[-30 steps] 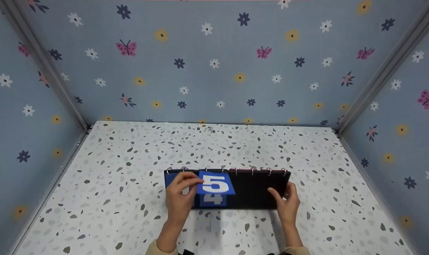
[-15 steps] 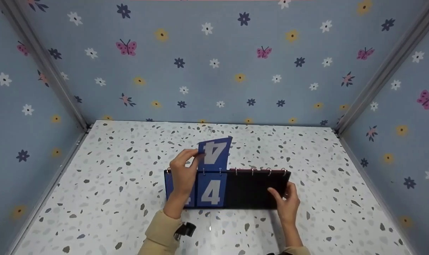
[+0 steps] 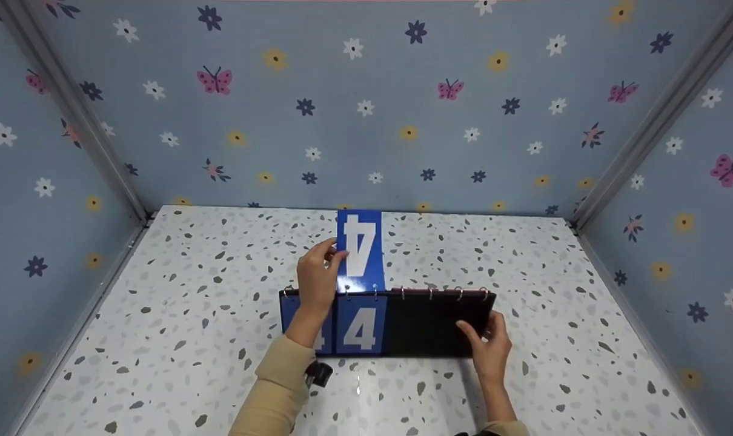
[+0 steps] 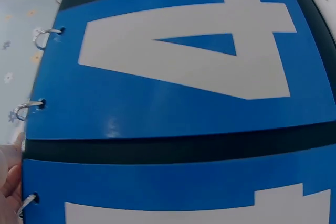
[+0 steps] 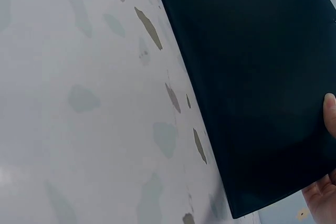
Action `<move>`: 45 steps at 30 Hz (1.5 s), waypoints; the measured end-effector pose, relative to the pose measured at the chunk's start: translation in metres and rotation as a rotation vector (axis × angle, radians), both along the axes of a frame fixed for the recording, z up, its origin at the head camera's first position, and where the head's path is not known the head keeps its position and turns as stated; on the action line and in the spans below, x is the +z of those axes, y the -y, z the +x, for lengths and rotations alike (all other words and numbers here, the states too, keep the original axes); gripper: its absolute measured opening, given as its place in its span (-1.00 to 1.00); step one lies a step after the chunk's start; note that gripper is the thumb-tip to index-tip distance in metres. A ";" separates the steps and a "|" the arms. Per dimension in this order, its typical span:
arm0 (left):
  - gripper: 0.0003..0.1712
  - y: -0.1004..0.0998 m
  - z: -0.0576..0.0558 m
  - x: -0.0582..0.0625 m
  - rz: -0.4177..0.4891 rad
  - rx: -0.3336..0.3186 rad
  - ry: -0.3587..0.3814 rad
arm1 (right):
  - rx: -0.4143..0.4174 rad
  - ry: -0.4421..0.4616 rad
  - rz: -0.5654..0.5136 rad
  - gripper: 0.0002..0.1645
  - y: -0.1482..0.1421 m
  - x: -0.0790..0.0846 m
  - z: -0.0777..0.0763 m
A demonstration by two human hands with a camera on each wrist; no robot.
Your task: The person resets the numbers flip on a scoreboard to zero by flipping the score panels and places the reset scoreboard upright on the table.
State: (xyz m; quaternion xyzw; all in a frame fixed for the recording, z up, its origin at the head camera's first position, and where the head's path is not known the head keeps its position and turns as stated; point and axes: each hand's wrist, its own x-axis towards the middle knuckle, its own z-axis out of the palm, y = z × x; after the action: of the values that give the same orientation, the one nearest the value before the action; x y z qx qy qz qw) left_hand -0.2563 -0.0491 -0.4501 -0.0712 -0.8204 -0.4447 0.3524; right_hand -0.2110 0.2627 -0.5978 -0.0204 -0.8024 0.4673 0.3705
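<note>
A black flip scoreboard [image 3: 427, 324] stands on the table, silver rings along its top edge. My left hand [image 3: 315, 275] pinches the left edge of a blue number card [image 3: 360, 248], which is turned up above the rings and shows an upside-down 4. Below it hangs a blue card with a white 4 [image 3: 360, 330]. To its left, another blue card [image 3: 289, 315] is partly hidden by my left hand and wrist. My right hand [image 3: 494, 351] holds the board's right edge, thumb on the bare black front [image 5: 252, 103] and fingers behind.
The speckled white table [image 3: 191, 290] extends all round the scoreboard. Blue flowered walls [image 3: 366, 121] close off the back and both sides. A reddish edge [image 3: 415, 289] shows just behind the board's top.
My left hand has lifted the card marked 5 up and over the rings; its back is now up and a 4 shows below. The right hand has stayed in place.
</note>
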 end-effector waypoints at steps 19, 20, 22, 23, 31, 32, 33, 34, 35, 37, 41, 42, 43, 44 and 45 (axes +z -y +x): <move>-0.82 0.004 0.002 0.000 -0.325 0.142 0.047 | -0.001 -0.006 -0.002 -0.50 0.001 -0.005 -0.002; -0.82 0.004 0.004 0.000 -0.321 0.146 0.039 | 0.001 -0.011 0.000 -0.51 0.001 -0.004 -0.002; -0.83 0.004 0.008 0.001 -0.310 0.153 0.024 | 0.000 -0.001 -0.004 -0.50 0.003 0.000 0.001; -0.83 0.004 0.011 0.001 -0.299 0.155 0.016 | 0.004 0.011 -0.015 -0.51 0.004 0.003 0.002; -0.85 0.000 0.039 -0.001 -0.169 0.146 -0.098 | 0.003 0.089 -0.125 -0.53 0.025 0.050 0.022; -0.84 -0.001 0.043 -0.003 -0.144 0.137 -0.113 | 0.009 0.085 -0.136 -0.54 0.025 0.052 0.023; -0.83 -0.002 0.047 -0.004 -0.116 0.126 -0.124 | 0.008 0.084 -0.136 -0.54 0.025 0.051 0.023; -0.82 -0.004 0.051 -0.005 -0.086 0.114 -0.131 | 0.008 0.080 -0.129 -0.54 0.024 0.049 0.022; -0.80 -0.005 0.055 -0.007 -0.057 0.105 -0.135 | 0.011 0.076 -0.125 -0.54 0.023 0.046 0.020; -0.75 -0.007 0.063 -0.013 -0.001 0.085 -0.143 | 0.011 0.073 -0.115 -0.54 0.020 0.040 0.018; -0.69 -0.010 0.075 -0.025 0.063 0.061 -0.148 | 0.016 0.069 -0.085 -0.54 0.015 0.032 0.015; -0.69 -0.010 0.077 -0.028 0.071 0.057 -0.146 | 0.014 0.071 -0.082 -0.54 0.015 0.032 0.015; -0.68 -0.011 0.080 -0.031 0.080 0.053 -0.141 | 0.015 0.069 -0.095 -0.54 0.016 0.035 0.016; -0.68 -0.012 0.082 -0.034 0.084 0.054 -0.134 | 0.013 0.071 -0.093 -0.54 0.017 0.037 0.017; -0.67 -0.012 0.084 -0.037 0.089 0.052 -0.129 | 0.012 0.072 -0.102 -0.55 0.018 0.040 0.018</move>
State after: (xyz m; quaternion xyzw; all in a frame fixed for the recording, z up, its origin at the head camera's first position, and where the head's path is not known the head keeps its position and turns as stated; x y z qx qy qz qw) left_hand -0.1720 -0.0366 -0.4873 -0.0624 -0.7770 -0.4659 0.4187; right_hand -0.1930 0.2444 -0.5582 -0.0512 -0.7904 0.5090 0.3369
